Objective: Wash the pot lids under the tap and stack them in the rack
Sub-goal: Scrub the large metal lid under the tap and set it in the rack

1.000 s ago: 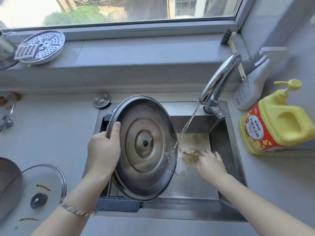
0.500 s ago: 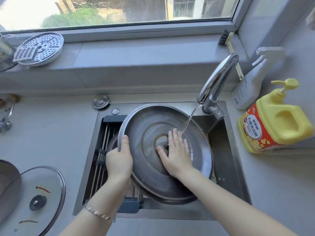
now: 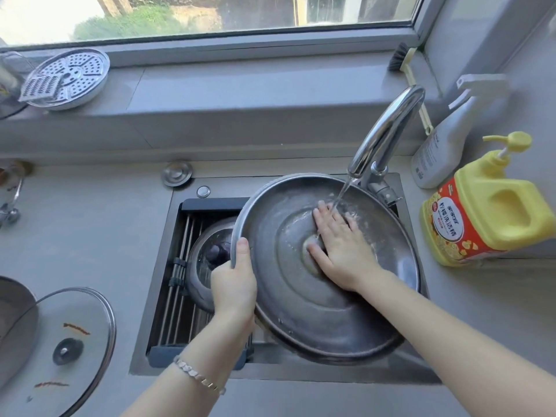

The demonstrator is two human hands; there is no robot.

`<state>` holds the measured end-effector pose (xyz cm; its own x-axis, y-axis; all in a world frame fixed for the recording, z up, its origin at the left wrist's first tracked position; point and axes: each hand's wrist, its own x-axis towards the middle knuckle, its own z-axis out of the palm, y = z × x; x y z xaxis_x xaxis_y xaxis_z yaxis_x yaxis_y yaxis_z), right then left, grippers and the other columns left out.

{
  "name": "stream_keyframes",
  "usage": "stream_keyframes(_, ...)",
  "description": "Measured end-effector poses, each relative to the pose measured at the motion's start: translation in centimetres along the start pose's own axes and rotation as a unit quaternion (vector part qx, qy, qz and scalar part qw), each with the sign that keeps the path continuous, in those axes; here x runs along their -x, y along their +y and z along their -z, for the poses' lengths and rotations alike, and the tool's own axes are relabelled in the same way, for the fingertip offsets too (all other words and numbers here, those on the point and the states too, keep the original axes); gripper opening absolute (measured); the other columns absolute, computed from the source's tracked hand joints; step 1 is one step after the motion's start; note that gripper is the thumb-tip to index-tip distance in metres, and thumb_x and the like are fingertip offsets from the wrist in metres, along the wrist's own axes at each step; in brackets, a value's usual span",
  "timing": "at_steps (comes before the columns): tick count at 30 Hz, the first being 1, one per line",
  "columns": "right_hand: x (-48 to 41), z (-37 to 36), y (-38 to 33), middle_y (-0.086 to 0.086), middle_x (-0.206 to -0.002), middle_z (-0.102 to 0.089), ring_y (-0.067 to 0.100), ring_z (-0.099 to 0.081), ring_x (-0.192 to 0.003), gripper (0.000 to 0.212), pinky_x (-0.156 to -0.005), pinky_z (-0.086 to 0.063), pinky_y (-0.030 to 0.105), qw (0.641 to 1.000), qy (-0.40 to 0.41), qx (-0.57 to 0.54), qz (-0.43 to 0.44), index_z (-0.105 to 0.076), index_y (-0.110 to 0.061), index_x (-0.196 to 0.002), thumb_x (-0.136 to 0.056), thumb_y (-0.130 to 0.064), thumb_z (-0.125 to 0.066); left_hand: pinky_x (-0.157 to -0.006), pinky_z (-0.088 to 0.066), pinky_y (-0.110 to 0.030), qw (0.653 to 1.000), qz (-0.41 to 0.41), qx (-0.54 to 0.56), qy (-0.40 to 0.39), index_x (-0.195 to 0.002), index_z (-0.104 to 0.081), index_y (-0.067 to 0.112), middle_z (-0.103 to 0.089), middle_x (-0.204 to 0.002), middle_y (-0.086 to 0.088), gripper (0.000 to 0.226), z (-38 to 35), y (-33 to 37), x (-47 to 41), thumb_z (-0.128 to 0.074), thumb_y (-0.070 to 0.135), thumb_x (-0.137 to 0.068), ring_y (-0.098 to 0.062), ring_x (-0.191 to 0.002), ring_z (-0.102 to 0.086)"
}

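While water is running from the tap (image 3: 386,132) onto my right grip (image 3: 340,248), lying flat and released inside the steel lid (image 3: 316,320), my left grip (image 3: 234,284) is clasping its rim, rack (image 3: 173,311) just left of that grip.

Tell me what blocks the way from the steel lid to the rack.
A smaller lid with a dark knob already lies on the rack, right beside the steel lid that the left hand grips. The rack's bars left of it show bare.
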<state>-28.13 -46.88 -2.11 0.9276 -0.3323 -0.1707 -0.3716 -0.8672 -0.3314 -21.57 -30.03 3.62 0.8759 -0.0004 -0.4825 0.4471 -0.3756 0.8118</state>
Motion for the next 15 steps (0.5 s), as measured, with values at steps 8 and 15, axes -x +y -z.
stream_keyframes(8,2.6,-0.5,-2.7,-0.007,-0.151,-0.006,0.018,-0.007,-0.143,0.069,-0.112,-0.002,0.035,0.988,0.025,-0.011,0.151,-0.013,-0.016,-0.147,-0.090,-0.055,-0.010,-0.072,-0.050,-0.038,0.999,-0.021,0.014,0.023,-0.060,-0.057,0.006,-0.059,-0.063,-0.007,0.052,0.1,1.2,-0.9,-0.047,0.046,-0.092,-0.026,-0.070,-0.058)
stream_keyframes(15,4.2,-0.6,-2.7,0.002,-0.144,-0.042,0.019,-0.038,-0.134,0.062,-0.108,-0.016,0.036,0.986,-0.009,0.057,0.155,-0.043,-0.013,-0.137,-0.096,-0.049,-0.015,-0.074,-0.051,-0.040,0.999,-0.011,0.002,0.034,-0.069,-0.063,0.000,-0.062,-0.067,-0.008,0.053,0.4,0.2,-1.0,-0.049,0.046,-0.091,-0.028,-0.075,-0.061)
